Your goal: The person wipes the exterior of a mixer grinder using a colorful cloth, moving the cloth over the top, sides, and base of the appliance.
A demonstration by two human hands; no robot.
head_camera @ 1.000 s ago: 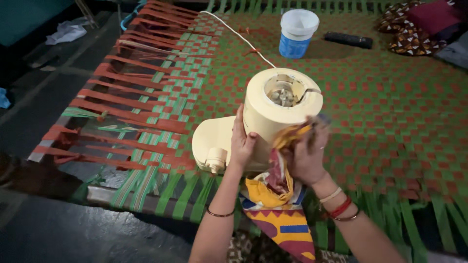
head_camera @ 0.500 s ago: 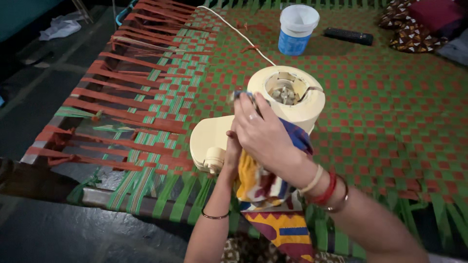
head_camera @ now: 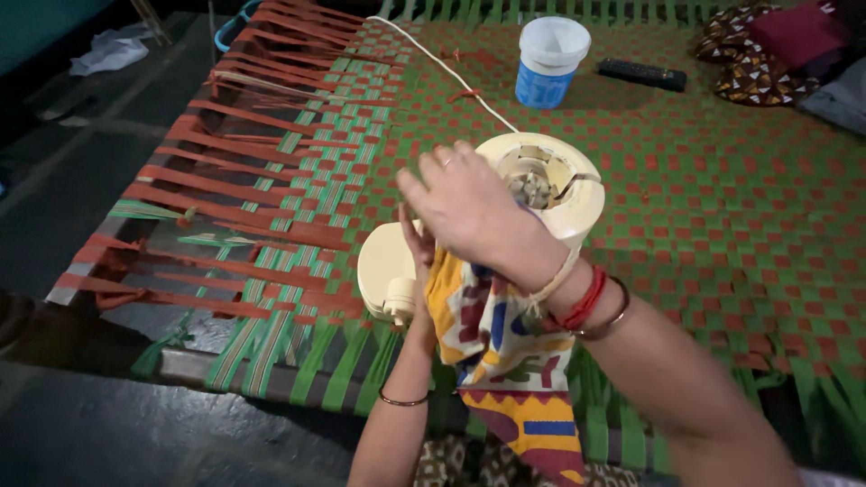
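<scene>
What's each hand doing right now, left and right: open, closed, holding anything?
Left hand: mostly hidden behind the patterned cloth, pressed against the cream appliance; grip cannot be told.
Right hand: fingers spread open, lying over the cloth against the appliance.

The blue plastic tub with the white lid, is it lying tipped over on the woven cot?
No, the blue plastic tub with the white lid stands upright on the green and red woven cot, lid on top.

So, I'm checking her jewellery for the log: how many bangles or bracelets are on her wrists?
3: a thin dark bangle on the left wrist; a red bracelet and a thin metal bangle on the right wrist. Others may be hidden behind the patterned cloth.
</scene>
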